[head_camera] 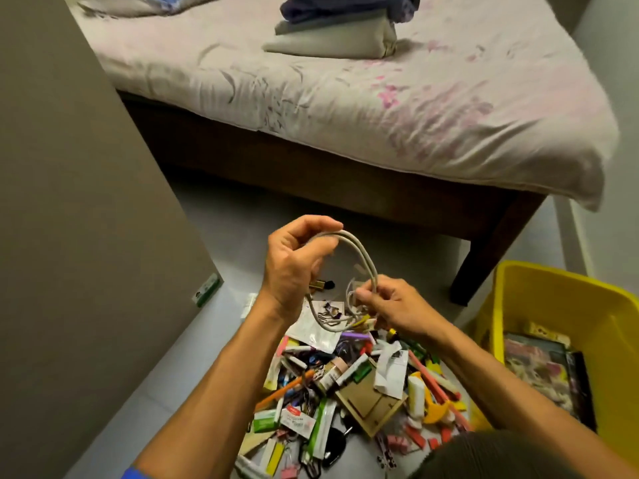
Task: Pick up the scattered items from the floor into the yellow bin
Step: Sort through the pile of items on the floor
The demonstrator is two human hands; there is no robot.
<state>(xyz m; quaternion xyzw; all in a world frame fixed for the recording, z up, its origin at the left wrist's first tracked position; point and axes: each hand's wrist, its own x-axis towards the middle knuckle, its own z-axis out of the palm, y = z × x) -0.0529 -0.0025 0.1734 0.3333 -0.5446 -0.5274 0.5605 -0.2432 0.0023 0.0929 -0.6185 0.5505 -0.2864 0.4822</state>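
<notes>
Grey-white cable [359, 257], looped into a coil of at least two turns, is held in the air above the pile of scattered items [345, 385], which serves as the reference point below. Left hand [294, 267] grips the upper left arc of the coil, fingers curled over the strands. Right hand [394, 305] pinches the lower right part of the coil between thumb and fingertips, where the loose cable ends bunch together. A slack loop of the cable hangs down between the two hands, just above the far edge of the pile. The pile lies on the grey tiled floor [214, 216] and contains markers, binder clips, paper packets, a cardboard piece [370, 402] and small boxes. Yellow bin [560, 299] stands just right of the pile, its near corner close beside the pile; printed booklets [543, 368] lie inside it. Beyond the pile stands a bed [380, 108] with a floral sheet and a dark wooden frame; folded cloth [339, 39] rests on the mattress. Left of the pile rises a plain brown panel [69, 202], with a green-and-white box [206, 289] at its lower corner.
</notes>
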